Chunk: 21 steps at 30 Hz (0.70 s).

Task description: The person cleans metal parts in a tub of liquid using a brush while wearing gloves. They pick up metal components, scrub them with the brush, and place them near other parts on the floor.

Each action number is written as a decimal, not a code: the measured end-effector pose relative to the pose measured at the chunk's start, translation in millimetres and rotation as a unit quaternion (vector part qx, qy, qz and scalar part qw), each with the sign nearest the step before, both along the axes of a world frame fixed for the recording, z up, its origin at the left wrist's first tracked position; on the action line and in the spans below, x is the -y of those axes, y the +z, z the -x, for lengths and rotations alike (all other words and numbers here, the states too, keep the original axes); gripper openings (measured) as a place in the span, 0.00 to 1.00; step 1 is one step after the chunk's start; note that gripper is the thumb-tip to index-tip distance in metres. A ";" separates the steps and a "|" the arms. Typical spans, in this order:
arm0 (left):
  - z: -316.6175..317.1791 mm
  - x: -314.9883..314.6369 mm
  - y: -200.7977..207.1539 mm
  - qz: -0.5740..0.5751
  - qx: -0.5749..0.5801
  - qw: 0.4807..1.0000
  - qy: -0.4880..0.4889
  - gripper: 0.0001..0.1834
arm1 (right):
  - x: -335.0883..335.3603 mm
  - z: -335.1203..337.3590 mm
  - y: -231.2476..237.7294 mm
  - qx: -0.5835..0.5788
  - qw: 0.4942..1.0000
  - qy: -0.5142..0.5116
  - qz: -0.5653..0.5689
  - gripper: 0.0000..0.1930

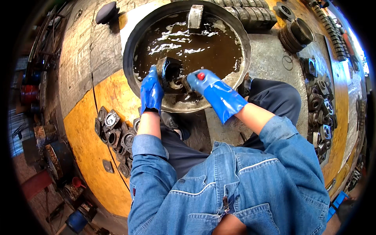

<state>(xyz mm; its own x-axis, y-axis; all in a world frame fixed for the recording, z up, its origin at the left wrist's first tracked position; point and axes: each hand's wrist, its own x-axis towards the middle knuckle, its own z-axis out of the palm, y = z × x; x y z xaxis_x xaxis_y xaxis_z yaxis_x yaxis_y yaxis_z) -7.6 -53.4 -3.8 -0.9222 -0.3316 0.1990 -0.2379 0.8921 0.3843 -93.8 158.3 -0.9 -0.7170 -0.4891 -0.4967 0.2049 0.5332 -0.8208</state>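
Observation:
Both my hands wear blue rubber gloves. My left hand (152,91) grips the left side of a dark, wet, squarish metal housing (169,64) with a round hollow, tilted over the near part of a large round metal basin (128,58). Closed in a fist, my right hand (206,84) holds a red-ended tool (201,76) at the housing's right edge. The tool's working end is mostly hidden by the glove and too dark to name. Brown liquid (196,41) with pale streaks of foam fills the basin, and a metal block (195,16) rests at its far rim.
Several ring-shaped metal housings (114,135) lie on the yellow floor sheet to the left. More metal parts (319,105) are heaped at the right. Stacked rings (296,35) and a row of ribbed blocks (252,17) stand beyond the basin. My knees flank its near side.

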 end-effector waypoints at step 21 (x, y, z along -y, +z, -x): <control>23.9 4.4 -11.7 -0.464 0.066 0.861 0.196 0.27 | 11.0 53.1 -28.2 -0.100 0.977 -0.106 0.157 0.13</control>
<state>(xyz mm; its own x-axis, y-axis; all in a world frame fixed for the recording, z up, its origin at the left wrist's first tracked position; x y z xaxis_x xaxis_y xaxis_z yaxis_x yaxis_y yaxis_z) -31.5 -57.8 -15.5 -0.6973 -0.5818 -0.4186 -0.5478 0.0560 0.8348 -147.0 147.3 -29.1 -0.8861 -0.4247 -0.1857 0.1024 0.2113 -0.9720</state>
